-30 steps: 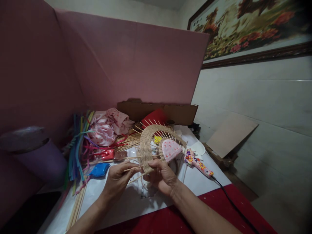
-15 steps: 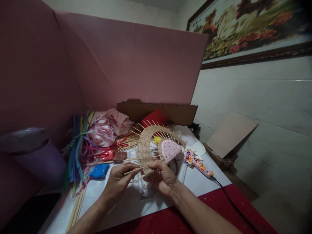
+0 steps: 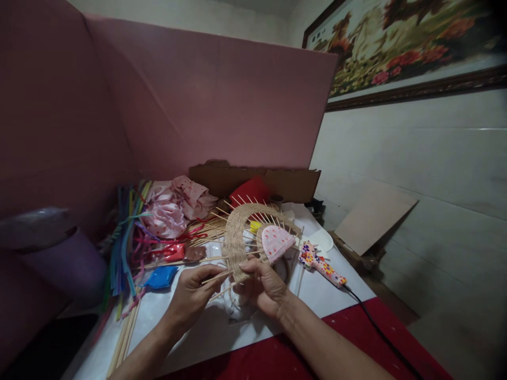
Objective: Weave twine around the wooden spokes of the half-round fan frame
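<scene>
Both hands hold up a half-round woven piece, with a twine band (image 3: 236,235) wound around thin wooden sticks that stick out past its outer edge. At its middle sits a pink half-circle of cloth (image 3: 277,243) with small red marks, edged in twine. My right hand (image 3: 263,287) pinches the near end of the band, thumb on top and fingers beneath. My left hand (image 3: 198,290) is closed at the band's left side, its fingertips around a projecting stick (image 3: 216,278). Part of the underside is hidden by the hands.
A flower-patterned glue gun (image 3: 322,265) with a black cord lies to the right. Left are a blue packet (image 3: 161,277), a red packet (image 3: 174,252), pink cloth (image 3: 168,211) and colourful pipe cleaners (image 3: 124,248). Cardboard (image 3: 293,183) stands at the back; a purple bin (image 3: 81,264) is far left.
</scene>
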Motion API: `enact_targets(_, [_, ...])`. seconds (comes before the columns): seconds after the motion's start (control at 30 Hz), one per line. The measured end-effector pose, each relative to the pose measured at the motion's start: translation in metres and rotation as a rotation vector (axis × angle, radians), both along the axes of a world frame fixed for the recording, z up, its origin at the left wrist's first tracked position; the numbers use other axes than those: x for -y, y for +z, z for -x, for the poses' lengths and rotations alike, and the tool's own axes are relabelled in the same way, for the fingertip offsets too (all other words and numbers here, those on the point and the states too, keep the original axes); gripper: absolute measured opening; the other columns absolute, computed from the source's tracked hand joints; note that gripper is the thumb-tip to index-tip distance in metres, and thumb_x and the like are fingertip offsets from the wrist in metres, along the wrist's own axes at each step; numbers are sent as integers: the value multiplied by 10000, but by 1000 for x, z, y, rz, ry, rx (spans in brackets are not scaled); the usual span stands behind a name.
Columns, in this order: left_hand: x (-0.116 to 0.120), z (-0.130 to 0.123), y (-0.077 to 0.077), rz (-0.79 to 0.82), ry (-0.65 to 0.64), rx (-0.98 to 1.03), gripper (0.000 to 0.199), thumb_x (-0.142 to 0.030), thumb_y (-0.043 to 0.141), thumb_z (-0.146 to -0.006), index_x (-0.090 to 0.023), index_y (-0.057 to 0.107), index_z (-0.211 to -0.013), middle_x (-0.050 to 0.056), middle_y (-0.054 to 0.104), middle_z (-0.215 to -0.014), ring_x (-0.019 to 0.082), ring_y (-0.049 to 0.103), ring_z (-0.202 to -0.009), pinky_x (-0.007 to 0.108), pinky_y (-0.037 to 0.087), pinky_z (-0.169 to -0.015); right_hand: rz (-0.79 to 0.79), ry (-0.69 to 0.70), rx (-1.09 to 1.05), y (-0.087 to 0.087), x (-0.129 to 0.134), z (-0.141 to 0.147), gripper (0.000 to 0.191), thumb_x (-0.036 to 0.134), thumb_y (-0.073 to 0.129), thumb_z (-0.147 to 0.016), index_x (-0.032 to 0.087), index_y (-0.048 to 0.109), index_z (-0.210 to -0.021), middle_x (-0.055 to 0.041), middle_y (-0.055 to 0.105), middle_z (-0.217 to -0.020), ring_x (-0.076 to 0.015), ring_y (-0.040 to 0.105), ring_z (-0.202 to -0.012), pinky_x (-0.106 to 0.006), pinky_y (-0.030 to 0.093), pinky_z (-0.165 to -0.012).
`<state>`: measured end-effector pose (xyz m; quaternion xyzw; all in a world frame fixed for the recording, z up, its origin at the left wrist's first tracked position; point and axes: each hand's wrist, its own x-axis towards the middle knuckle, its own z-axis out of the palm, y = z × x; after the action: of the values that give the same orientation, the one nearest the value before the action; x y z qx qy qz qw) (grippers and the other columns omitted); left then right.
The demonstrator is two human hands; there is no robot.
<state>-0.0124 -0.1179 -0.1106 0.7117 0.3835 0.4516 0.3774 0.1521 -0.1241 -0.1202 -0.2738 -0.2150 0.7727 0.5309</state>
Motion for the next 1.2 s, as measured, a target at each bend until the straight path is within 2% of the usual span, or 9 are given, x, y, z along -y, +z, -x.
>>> enact_targets(0.27, [0, 0, 0, 35, -13, 43, 141, -271, 642, -709, -149, 705, -742, 9, 615, -563, 86, 489, -493, 182, 384, -454, 4, -8, 19, 3, 1, 2, 247, 124, 635, -573, 161, 581, -812, 3, 663, -692, -118, 598, -553, -224, 448, -493])
enact_targets(0.47, [-1, 3, -4, 9, 0, 84, 111, -220, 649, -700, -175, 695, -791, 28, 683, -724, 125, 600, -648, 200, 465, -572, -16, -44, 35, 3, 2, 3, 270, 141, 646, -571, 168, 578, -831, 7, 667, -724, -106, 586, -559, -204, 433, -468])
enact_targets(0.6, [-2, 3, -5, 28, 23, 52, 112, -225, 632, -722, -175, 688, -804, 27, 682, -743, 133, 614, -673, 216, 477, -615, -8, -49, 37, 3, 1, 3, 222, 144, 637, -582, 165, 578, -795, 0, 672, -723, -105, 582, -546, -205, 432, -454])
enact_targets(0.93, [-1, 1, -5, 14, 15, 14, 126, -245, 613, -740, -169, 680, -814, 34, 675, -750, 139, 610, -677, 222, 470, -609, -3, -38, 30, 3, 1, 3, 271, 138, 657, -576, 182, 560, -825, 14, 674, -726, -106, 590, -549, -215, 435, -478])
enact_targets(1.2, [-2, 3, -6, -100, 52, -14, 105, -235, 606, -751, -177, 674, -806, 16, 658, -709, 113, 585, -623, 197, 449, -563, -16, -6, 21, 1, -1, 2, 265, 150, 651, -596, 177, 573, -847, 10, 677, -761, -96, 584, -559, -208, 427, -467])
